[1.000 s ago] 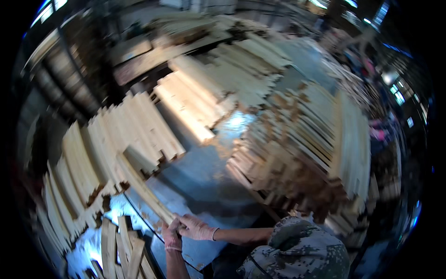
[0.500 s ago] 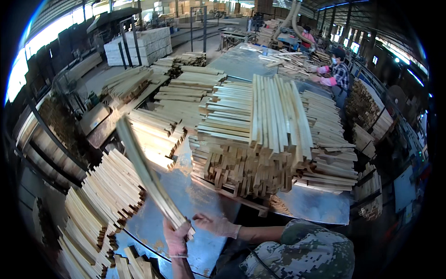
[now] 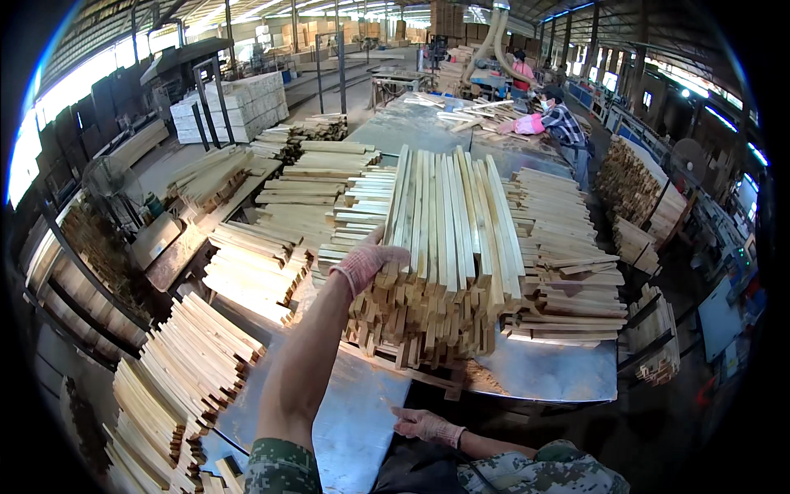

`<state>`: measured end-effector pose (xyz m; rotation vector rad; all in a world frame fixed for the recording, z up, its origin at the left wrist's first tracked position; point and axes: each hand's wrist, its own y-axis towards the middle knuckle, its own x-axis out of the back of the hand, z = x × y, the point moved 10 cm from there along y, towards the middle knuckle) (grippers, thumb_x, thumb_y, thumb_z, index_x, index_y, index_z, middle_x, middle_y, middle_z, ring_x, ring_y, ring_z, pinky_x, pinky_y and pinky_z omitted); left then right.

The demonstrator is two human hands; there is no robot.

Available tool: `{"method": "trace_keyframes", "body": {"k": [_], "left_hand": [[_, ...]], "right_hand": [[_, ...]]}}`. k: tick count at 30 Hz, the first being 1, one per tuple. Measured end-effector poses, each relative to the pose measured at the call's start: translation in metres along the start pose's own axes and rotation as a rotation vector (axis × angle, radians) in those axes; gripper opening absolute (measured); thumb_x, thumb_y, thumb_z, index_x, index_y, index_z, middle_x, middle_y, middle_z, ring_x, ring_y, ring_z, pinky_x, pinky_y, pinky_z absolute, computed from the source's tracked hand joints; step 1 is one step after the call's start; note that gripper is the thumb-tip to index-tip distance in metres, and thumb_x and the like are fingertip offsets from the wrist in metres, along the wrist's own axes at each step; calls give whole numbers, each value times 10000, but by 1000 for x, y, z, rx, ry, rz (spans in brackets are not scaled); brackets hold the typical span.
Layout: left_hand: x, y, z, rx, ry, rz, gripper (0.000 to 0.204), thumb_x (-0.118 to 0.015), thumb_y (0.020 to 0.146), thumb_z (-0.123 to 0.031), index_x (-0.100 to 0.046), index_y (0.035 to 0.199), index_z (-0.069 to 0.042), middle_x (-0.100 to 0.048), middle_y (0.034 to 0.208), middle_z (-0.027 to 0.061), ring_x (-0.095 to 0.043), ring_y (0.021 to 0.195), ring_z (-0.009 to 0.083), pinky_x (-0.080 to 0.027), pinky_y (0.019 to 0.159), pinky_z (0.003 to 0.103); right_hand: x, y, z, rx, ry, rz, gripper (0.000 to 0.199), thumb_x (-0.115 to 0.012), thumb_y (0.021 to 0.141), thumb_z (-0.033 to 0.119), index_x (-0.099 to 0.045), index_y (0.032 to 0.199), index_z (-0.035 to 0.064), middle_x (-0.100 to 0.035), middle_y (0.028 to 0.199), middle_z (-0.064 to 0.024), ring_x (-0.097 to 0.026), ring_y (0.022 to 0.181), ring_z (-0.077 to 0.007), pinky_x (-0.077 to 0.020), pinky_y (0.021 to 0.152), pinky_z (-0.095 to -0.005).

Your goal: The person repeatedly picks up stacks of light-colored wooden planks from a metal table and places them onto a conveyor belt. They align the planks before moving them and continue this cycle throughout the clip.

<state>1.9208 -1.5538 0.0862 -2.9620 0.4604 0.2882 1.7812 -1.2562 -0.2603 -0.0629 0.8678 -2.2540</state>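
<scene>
My left hand (image 3: 372,262), in a pinkish work glove, reaches forward to the large stack of wooden strips (image 3: 444,222). Its fingers close round the near part of the leftmost wooden strip (image 3: 400,210) in the top row, where the strips lie side by side pointing away from me. Crosswise strips show beneath, on the left. Low in front of me, my right hand (image 3: 428,426), gloved too, hovers by the near edge of the metal table (image 3: 354,412). Its fingers stretch out to the left, and I see nothing held in them.
Curved rows of strips (image 3: 193,346) lie at the left, with lower piles (image 3: 255,267) beyond. More strips (image 3: 564,239) lie right of the stack. Sawdust (image 3: 484,377) sits by its base. A co-worker (image 3: 559,123) handles wood at the far right; another person (image 3: 520,72) stands behind.
The strip that my left hand held up at the left now lies on the stack's top row. My left arm has swung forward and right; my right hand has moved lower and to the right.
</scene>
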Motion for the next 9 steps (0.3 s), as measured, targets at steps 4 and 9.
{"method": "trace_keyframes", "body": {"k": [4, 9], "left_hand": [[24, 9, 15, 137, 608, -15, 718, -771, 946, -470, -589, 1441, 16, -740, 974, 112, -692, 685, 180, -612, 680, 333], [78, -37, 13, 131, 1034, -179, 873, -522, 971, -792, -718, 1362, -37, -795, 1124, 225, -758, 1028, 359, -570, 970, 473]], "right_hand": [[11, 0, -17, 11, 210, 22, 821, -786, 1022, 246, -369, 1691, 16, -700, 1284, -63, -668, 1113, -160, -544, 998, -311], [-16, 66, -14, -95, 96, 188, 812, -821, 997, 254, -421, 1673, 48, -721, 1206, -37, -702, 1060, -143, -563, 976, -303]]}}
